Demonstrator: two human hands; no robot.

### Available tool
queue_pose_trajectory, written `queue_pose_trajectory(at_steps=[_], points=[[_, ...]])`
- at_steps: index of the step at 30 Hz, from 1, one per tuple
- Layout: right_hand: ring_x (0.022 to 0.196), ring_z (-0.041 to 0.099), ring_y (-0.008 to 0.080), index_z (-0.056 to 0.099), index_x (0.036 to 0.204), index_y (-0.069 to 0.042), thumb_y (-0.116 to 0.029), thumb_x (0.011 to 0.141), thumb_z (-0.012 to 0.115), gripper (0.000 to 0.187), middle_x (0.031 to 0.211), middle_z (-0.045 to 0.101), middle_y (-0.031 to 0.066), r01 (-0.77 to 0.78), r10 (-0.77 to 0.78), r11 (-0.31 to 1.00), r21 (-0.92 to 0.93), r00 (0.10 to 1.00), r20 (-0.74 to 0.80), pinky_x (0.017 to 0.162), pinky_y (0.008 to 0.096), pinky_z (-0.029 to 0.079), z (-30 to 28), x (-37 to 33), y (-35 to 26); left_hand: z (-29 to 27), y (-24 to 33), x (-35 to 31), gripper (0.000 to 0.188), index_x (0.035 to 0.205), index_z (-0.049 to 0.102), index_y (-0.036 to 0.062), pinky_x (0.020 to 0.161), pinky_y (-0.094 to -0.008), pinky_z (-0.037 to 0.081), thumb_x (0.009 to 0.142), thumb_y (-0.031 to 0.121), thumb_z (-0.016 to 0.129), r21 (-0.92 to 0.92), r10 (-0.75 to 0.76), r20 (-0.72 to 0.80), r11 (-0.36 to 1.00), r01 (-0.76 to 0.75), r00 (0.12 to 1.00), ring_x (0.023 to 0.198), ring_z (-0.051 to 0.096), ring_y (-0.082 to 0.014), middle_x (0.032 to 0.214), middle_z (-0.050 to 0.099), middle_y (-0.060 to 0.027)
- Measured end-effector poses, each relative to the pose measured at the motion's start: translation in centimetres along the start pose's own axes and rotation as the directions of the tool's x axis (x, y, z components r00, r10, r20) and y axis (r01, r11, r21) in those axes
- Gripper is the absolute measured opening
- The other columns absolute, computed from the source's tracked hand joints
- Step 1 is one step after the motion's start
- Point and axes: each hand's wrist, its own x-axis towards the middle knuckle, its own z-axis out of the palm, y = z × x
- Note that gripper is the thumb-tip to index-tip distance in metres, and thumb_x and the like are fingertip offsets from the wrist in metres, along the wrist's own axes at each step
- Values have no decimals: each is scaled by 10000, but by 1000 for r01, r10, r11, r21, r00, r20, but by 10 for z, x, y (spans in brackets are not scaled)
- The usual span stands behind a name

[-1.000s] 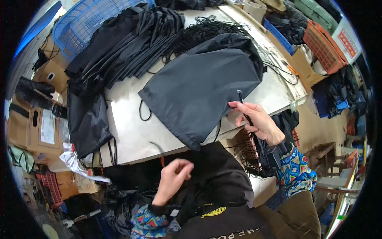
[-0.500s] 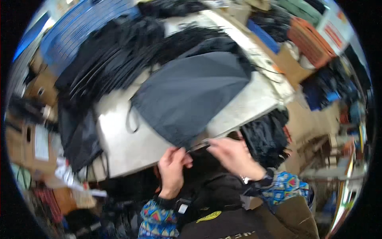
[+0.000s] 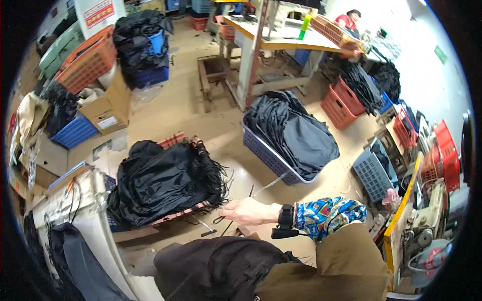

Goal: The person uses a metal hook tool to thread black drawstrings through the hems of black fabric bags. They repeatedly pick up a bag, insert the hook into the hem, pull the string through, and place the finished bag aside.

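Black cord [image 3: 218, 219] loops from the fingertips of my right hand [image 3: 246, 210], pinched closed on it, to the right of the worktable [image 3: 93, 228]. Dark cloth [image 3: 83, 266] lies near that table's edge. Just past my fingers, a red crate [image 3: 173, 139] carries heaped black fabric [image 3: 160, 175], stringy along its right edge. Farther, folded black pieces [image 3: 301, 135] overtop the blue basket's [image 3: 271, 155] rim; beyond, a co-worker [image 3: 344, 21] is near a yellow-edged table's [image 3: 286, 37] far corner.

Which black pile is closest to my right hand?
The fringed pile, just left of your right hand; the pile in the purple basket sits farther away.
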Motion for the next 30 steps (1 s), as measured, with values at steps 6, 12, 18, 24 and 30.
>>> queue_pose_trajectory(at_steps=[6,12,18,24,30], points=[[850,613,312,547,1121,-67,-180,885,507,265,914,594,149,352,-322,902,250,934,-153,649,406,513,9,14,-18,10,-7,0,311,897,577,-32,548,-323,410,952,269,520,-125,-492,312,827,548,813,592,458,-185,723,557,-100],[709,594,321,516,858,-53,-253,909,505,207,761,551,122,374,-400,863,338,917,7,564,432,489,41,43,-93,26,13,-11,288,837,547,-11,543,-312,378,942,257,541,-274,-313,179,894,353,933,583,429,-168,689,513,-76],[636,590,301,533,951,-41,-264,935,437,244,768,556,136,491,-500,855,165,866,11,522,398,477,36,33,-126,22,8,-14,286,776,517,10,539,-301,347,932,245,562,-366,-157,98,913,182,983,574,400,-152,655,470,-52],[680,597,336,500,964,-45,-249,936,430,217,800,594,161,347,-386,910,228,910,152,549,420,475,15,31,-155,9,-7,-10,305,715,488,30,534,-290,316,922,234,584,-372,-41,-95,928,2,995,564,372,-135,621,426,-28],[712,597,340,488,930,-56,-193,898,458,143,788,586,166,415,-448,865,281,892,61,566,434,464,21,28,-154,9,-11,-7,328,674,468,46,531,-281,290,912,227,601,-349,14,-198,933,-84,980,558,351,-122,597,393,-8]])
